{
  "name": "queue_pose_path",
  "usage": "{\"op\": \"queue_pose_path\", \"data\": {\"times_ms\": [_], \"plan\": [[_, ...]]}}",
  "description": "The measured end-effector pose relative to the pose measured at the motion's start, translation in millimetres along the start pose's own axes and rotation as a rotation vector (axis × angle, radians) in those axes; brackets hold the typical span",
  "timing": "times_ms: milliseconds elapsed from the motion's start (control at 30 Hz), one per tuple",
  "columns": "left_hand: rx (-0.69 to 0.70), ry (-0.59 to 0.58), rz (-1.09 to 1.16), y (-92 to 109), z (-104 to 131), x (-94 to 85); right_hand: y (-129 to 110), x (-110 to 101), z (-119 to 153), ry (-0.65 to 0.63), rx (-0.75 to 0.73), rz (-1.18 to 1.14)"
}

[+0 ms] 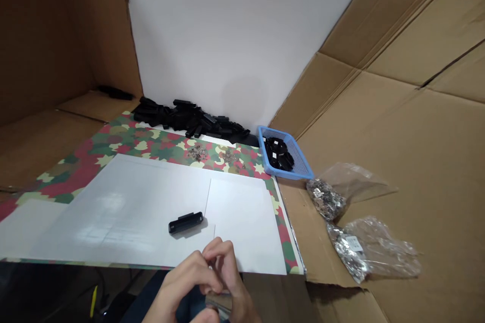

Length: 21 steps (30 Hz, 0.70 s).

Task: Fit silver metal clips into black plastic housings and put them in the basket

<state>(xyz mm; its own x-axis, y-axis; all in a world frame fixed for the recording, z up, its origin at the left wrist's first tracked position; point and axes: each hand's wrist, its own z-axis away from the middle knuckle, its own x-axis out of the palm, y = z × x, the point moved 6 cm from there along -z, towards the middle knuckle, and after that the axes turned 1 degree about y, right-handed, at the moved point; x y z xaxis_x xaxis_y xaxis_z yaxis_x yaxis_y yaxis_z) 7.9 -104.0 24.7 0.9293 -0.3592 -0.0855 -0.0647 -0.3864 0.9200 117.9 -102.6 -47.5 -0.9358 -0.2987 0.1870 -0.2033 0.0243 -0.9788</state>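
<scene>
My left hand (186,278) and my right hand (232,271) meet in front of me at the near edge of the table. Both have curled fingers, the fingertips pressed close together. Whatever they pinch is too small or too covered to make out; a greyish, shiny edge shows low between the palms. Just beyond them, a black elongated plastic part (185,223) with a raised strip along its top lies on the white sheet (132,202), touched by neither hand.
Black plastic parts (189,117) are heaped along the back wall. Two small piles of tiny metal pieces (197,152) lie on the patterned cloth (113,133). At right stand a blue basket (303,164) with black parts and two clear bags (328,199) of metal pieces on cardboard.
</scene>
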Motion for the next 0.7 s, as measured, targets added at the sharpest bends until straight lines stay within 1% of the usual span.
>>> {"op": "queue_pose_path", "data": {"times_ms": [100,167,200,233,333,367,400,533,567,700], "plan": [[-0.003,-0.049,-0.012,-2,-1,3.5,2,-3,2,0.023,-0.02,0.011],[0.001,-0.083,-0.004,-5,-1,5.1,1,-4,4,0.017,-0.042,0.015],[0.002,-0.079,0.013,-7,-1,4.6,1,-5,4,0.007,-0.042,0.022],[-0.006,-0.049,0.039,-9,-1,2.3,0,-5,5,-0.002,-0.034,0.028],[-0.048,0.118,0.118,-14,2,-9.4,-2,-7,6,-0.011,-0.014,0.022],[-0.044,0.148,0.119,-13,2,-11.6,-2,-7,6,-0.01,-0.011,0.024],[-0.032,0.138,0.102,-11,2,-11.2,-2,-7,6,-0.004,-0.016,0.031],[0.01,-0.067,-0.006,1,-1,3.9,2,-6,5,0.032,-0.021,0.075],[0.003,-0.088,-0.016,2,-2,6.3,3,-6,5,0.038,-0.018,0.085],[-0.042,-0.103,-0.015,0,-5,9.8,4,-5,7,0.013,-0.014,0.107]]}}
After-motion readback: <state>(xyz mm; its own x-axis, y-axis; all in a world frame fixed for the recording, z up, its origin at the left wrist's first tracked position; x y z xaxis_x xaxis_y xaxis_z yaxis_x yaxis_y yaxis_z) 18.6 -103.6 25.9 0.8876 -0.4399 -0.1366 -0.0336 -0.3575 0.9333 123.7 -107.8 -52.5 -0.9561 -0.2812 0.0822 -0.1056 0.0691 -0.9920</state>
